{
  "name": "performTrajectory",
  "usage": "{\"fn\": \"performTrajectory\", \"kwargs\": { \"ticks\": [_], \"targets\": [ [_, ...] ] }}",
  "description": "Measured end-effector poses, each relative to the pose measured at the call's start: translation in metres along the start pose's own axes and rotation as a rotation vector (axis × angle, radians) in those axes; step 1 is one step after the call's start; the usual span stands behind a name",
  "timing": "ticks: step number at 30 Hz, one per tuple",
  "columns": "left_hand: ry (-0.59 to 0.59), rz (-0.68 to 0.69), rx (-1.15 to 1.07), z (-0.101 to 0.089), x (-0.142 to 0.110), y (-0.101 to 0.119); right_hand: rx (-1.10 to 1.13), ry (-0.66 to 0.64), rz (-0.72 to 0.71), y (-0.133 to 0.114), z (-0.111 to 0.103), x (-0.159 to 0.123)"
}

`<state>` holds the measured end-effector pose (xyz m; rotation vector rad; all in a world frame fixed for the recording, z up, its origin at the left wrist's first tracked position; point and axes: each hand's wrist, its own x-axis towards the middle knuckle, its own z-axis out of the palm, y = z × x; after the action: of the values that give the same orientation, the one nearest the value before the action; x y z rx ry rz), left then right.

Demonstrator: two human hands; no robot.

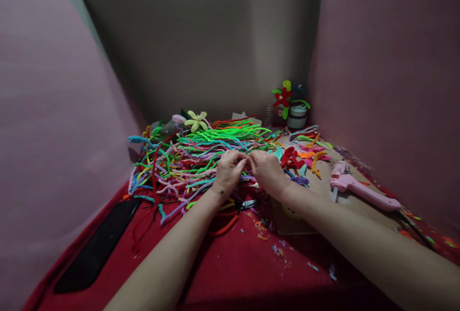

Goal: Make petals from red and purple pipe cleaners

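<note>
My left hand [229, 171] and my right hand [268, 171] meet fingertip to fingertip over the near side of a pile of coloured pipe cleaners [196, 160]. Both are closed in a pinch. Whatever lies between the fingertips is too small and hidden to name. Below the hands, a pair of scissors [247, 204] rests on the red cloth, partly covered. An orange-red pipe cleaner loop [226, 227] curves beside my left wrist. Right of my right hand lie red bent pipe cleaner pieces [291, 158] and a purple one [299, 181].
A pink glue gun [362, 191] lies on cardboard [323, 213] at right, its cord trailing off. A black flat object [98, 246] sits at left. Behind stand a yellow flower [196, 121], a red flower [282, 97] and a pale jar [297, 117]. Fuzz scraps [278, 249] dot the red cloth [233, 263].
</note>
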<state>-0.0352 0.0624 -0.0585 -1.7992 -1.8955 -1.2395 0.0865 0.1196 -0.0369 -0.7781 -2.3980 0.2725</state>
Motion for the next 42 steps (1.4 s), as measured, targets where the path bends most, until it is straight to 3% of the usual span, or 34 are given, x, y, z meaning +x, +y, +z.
{"fn": "performTrajectory", "kwargs": {
  "ticks": [6,13,18,26,33,38,42],
  "targets": [
    [-0.169,0.154,0.125,0.002,0.0,-0.001,-0.229,-0.005,0.012,0.007,-0.005,-0.011],
    [-0.263,0.237,0.227,0.005,0.001,-0.017,-0.155,0.003,0.146,0.012,-0.016,-0.018],
    [-0.277,0.2,0.262,0.004,0.002,-0.037,-0.112,0.055,0.204,0.018,-0.039,-0.024],
    [-0.259,0.155,0.29,0.004,0.003,-0.051,0.012,0.265,0.245,0.05,-0.09,-0.056],
    [-0.327,0.289,0.371,-0.006,0.005,-0.021,0.073,0.337,0.365,0.074,-0.115,-0.087],
    [-0.437,0.426,0.421,-0.005,0.001,0.016,-0.154,0.231,0.34,0.096,-0.113,-0.095],
    [-0.483,0.432,0.409,-0.001,-0.002,0.028,-0.168,0.172,0.379,0.101,-0.106,-0.098]
  ]
}}
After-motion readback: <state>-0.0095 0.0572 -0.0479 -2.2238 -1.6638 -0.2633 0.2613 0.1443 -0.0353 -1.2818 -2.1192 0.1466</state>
